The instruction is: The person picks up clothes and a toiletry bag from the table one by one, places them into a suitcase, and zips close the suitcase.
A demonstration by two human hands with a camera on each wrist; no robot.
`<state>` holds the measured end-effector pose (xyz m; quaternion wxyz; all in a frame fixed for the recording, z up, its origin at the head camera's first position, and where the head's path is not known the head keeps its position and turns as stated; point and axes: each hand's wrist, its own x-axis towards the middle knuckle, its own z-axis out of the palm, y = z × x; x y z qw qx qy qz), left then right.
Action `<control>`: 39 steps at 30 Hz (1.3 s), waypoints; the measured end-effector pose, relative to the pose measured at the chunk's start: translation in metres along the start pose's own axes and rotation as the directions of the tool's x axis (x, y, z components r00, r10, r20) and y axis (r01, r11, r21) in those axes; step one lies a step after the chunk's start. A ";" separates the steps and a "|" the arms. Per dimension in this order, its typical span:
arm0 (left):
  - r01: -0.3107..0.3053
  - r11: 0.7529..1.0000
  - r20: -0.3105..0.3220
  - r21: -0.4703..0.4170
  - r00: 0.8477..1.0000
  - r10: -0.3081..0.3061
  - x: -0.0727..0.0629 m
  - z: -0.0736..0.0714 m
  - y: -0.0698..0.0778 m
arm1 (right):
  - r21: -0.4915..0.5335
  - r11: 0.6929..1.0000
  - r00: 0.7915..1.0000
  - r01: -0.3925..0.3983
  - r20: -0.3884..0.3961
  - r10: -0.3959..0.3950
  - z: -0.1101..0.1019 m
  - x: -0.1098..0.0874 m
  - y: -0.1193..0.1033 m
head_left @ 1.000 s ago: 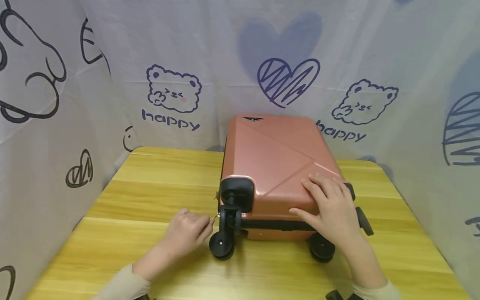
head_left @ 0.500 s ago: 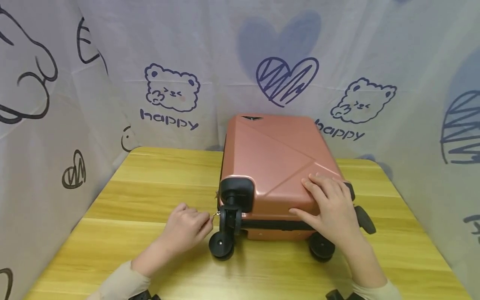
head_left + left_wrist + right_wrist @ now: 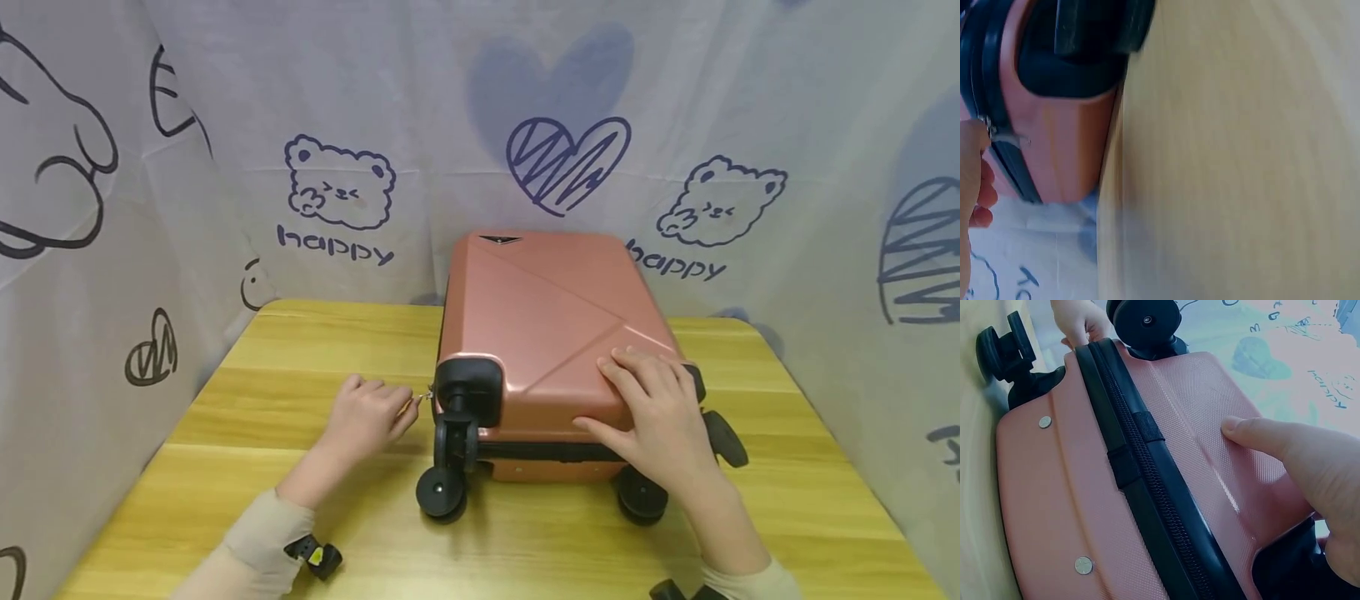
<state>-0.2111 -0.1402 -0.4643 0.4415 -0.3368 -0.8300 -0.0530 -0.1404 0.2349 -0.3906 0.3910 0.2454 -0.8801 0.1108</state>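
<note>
A pink hard-shell suitcase (image 3: pixel 551 308) lies flat on the wooden table, its wheeled end toward me. At its left side, just behind the near-left wheel (image 3: pixel 440 492), my left hand (image 3: pixel 367 421) pinches a small metal zipper pull (image 3: pixel 426 395). The left wrist view shows the fingers at that pull on the black zipper band (image 3: pixel 1013 165), with a second metal tab (image 3: pixel 1013 139) beside it. My right hand (image 3: pixel 663 408) rests spread on the near right corner of the lid, its thumb (image 3: pixel 1254 434) pressed to the shell.
The wooden table (image 3: pixel 300 350) carries the suitcase near its middle. White printed cloth (image 3: pixel 345 100) hangs behind and at both sides. A black wrist strap (image 3: pixel 318 557) sits at the left sleeve. The right-side wheel (image 3: pixel 723 439) juts out past the right hand.
My left hand has moved away from me along the suitcase's left side, from beside the wheel to behind it, still pinching the zipper pull. The right hand keeps its place.
</note>
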 end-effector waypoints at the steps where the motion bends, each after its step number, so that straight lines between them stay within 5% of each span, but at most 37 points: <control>1: -0.014 1.000 -0.003 0.004 1.000 0.014 0.000 0.002 -0.002 | -0.002 1.000 1.000 0.002 -0.002 -0.002 0.000 0.000 0.000; 15: -0.033 0.997 0.125 -0.071 0.991 0.042 0.017 0.010 -0.021 | -0.002 1.000 0.999 -0.015 0.034 0.015 -0.007 -0.002 0.000; 21: -0.028 0.993 0.098 -0.115 0.994 0.040 0.022 0.009 -0.021 | 0.113 0.994 0.994 0.011 -0.109 0.001 -0.023 0.001 0.012; 26: -0.002 0.989 0.068 -0.146 0.998 0.012 0.024 0.009 -0.025 | 0.153 0.986 0.978 -0.072 -0.184 0.100 -0.035 -0.004 0.038; 33: 0.118 0.983 0.080 -0.139 0.991 -0.107 0.039 0.002 -0.033 | 0.106 0.977 0.954 -0.184 -0.219 0.203 -0.047 -0.017 0.075; 39: 0.292 0.946 0.088 -0.140 0.956 -0.281 0.048 -0.010 -0.041 | 0.082 0.955 0.933 -0.286 -0.205 0.297 -0.061 -0.029 0.101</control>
